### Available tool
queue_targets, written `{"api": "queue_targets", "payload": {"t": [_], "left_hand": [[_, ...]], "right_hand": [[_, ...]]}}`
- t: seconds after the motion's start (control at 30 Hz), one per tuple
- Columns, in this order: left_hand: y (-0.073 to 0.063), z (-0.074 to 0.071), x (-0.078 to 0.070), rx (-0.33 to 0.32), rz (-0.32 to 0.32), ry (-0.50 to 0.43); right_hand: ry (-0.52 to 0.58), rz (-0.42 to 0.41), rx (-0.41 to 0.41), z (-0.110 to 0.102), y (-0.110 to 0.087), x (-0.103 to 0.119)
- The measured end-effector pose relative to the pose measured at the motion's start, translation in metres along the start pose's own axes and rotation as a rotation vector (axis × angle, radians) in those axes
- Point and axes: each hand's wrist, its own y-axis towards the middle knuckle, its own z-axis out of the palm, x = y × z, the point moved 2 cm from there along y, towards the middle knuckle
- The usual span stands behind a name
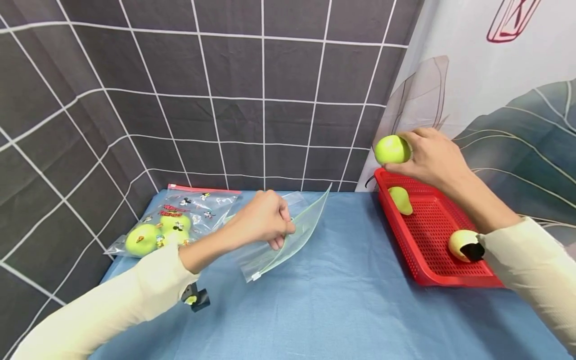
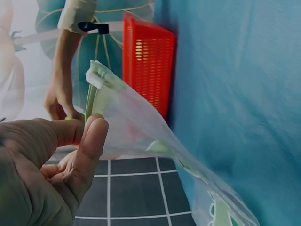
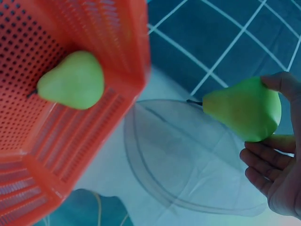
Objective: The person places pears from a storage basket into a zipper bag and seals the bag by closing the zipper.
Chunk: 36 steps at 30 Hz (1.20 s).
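Observation:
My left hand [image 1: 265,220] pinches the upper edge of a clear zip bag [image 1: 310,225] with a green-lined rim, thumb against fingertips. In the left wrist view the bag [image 2: 136,117] hangs from those fingers, its white slider near them. To the right, my right hand [image 1: 434,155] grips a green pear [image 1: 390,150] by its rounded end, above the back of a red basket [image 1: 407,250]. The pear [image 3: 242,108] lies sideways in the right wrist view, its dark stem pointing away from the hand. Another green pear [image 3: 73,80] is inside the basket.
A pale yellow-green fruit [image 1: 459,244] sits in the basket's near part, partly covered by the right wrist camera. At the left lies a cartoon-printed bag [image 1: 198,202] with a red zip, holding several green fruits [image 1: 143,240]. Blue cloth [image 1: 342,290] covers the table; dark gridded fabric [image 1: 234,120] stands behind.

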Motion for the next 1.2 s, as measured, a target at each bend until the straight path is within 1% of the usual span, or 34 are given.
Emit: {"api": "queue_targets", "payload": {"t": [0.1,0.27,0.53,0.67,0.77,0.97,1.2], "left_hand": [[0.004,-0.001,-0.006,-0.017,-0.003,-0.025],[0.013,-0.003,-0.013,-0.038,-0.029,-0.075],[0.028,-0.01,-0.023,-0.068,-0.096,-0.201],[0.034,-0.013,-0.029,-0.074,-0.118,-0.283],[0.037,-0.015,-0.033,-0.085,-0.126,-0.324],[0.041,-0.024,-0.036,-0.145,-0.135,-0.323],[0.048,-0.027,-0.036,-0.19,-0.131,-0.377]], "right_hand": [[0.029,0.003,0.002,-0.002,0.0,0.009],[0.094,-0.005,-0.016,-0.004,-0.002,0.022],[0.242,-0.027,-0.083,-0.012,-0.007,0.046],[0.299,-0.013,-0.103,-0.017,-0.009,0.058],[0.334,-0.002,-0.125,-0.021,-0.012,0.066],[0.422,0.014,-0.16,-0.027,-0.013,0.079],[0.5,0.009,-0.207,-0.032,-0.013,0.092]]}}
